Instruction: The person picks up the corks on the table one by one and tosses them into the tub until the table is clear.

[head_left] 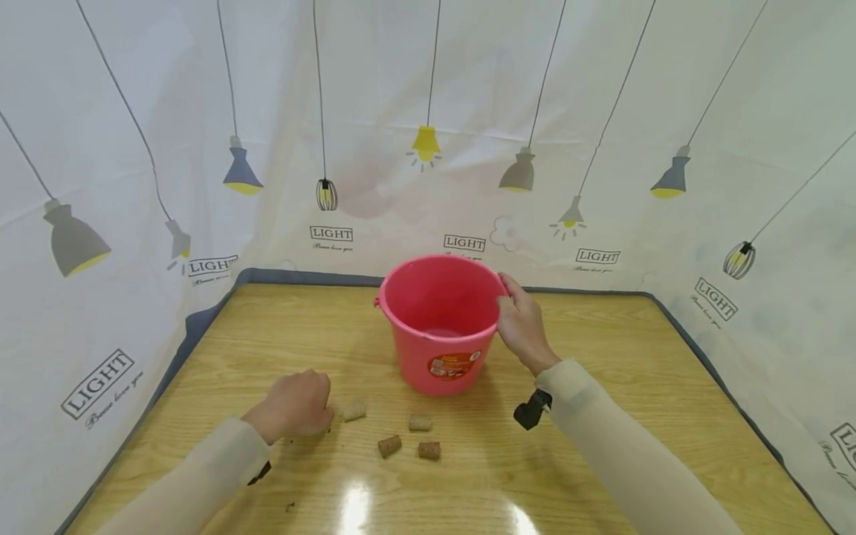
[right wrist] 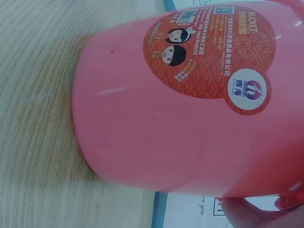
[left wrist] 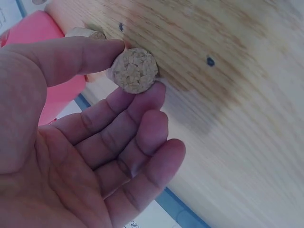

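My left hand point(head_left: 297, 405) is low over the table's left half and pinches a pale speckled cork point(left wrist: 135, 71) between thumb and fingertips; in the head view the hand hides that cork. Just beyond it lies another pale cork point(head_left: 353, 410). A third pale cork point(head_left: 420, 422) and two darker brown corks, one on the left point(head_left: 389, 446) and one on the right point(head_left: 429, 450), lie in front of a pink plastic bucket point(head_left: 438, 357). My right hand point(head_left: 524, 323) grips the bucket's rim at its right side. A red label point(right wrist: 209, 52) is on the bucket wall.
The wooden table point(head_left: 602, 386) is edged by a dark blue-grey border point(head_left: 314, 278). White sheeting point(head_left: 401, 67) printed with hanging lamps rises at the back and both sides. Small dark specks point(left wrist: 210, 61) lie on the wood near my left hand.
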Motion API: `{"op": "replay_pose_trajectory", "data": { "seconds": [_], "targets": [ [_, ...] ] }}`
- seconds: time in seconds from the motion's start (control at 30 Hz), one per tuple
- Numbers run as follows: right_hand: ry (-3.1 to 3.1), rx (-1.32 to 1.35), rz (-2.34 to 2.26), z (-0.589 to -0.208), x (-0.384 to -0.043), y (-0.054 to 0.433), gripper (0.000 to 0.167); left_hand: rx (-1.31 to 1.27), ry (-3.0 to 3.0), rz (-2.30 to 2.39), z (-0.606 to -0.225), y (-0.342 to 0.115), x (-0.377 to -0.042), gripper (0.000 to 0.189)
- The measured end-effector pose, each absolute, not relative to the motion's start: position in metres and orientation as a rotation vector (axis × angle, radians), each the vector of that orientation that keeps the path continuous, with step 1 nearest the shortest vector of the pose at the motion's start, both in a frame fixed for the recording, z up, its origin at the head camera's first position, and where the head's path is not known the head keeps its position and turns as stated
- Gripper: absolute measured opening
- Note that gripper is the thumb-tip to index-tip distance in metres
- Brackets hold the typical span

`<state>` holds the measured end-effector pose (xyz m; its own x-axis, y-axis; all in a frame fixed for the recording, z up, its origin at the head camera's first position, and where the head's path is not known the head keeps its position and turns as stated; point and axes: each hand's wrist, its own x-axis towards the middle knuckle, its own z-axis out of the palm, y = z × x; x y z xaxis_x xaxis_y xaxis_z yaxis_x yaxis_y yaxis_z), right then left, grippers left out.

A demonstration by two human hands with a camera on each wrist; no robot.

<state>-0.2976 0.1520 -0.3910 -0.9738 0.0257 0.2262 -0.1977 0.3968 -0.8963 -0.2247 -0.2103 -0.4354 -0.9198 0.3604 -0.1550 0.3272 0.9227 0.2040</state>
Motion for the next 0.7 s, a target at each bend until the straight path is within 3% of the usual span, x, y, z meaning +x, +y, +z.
{"op": "replay_pose_trajectory", "data": {
  "seconds": [0.47, 0.7],
  "targets": [
    [-2.439, 0.164, 1.611, -0.392, -0.298, 0.152, 0.055, 0.554, 2.940, 0.353, -0.427, -0.211, -0.230, 0.052],
    [-2.437, 0.152, 1.586, -0.392, -0.299, 0.151, 0.054, 0.670, 3.021, 0.454, -0.419, -0.211, -0.235, 0.038]
  ]
}}
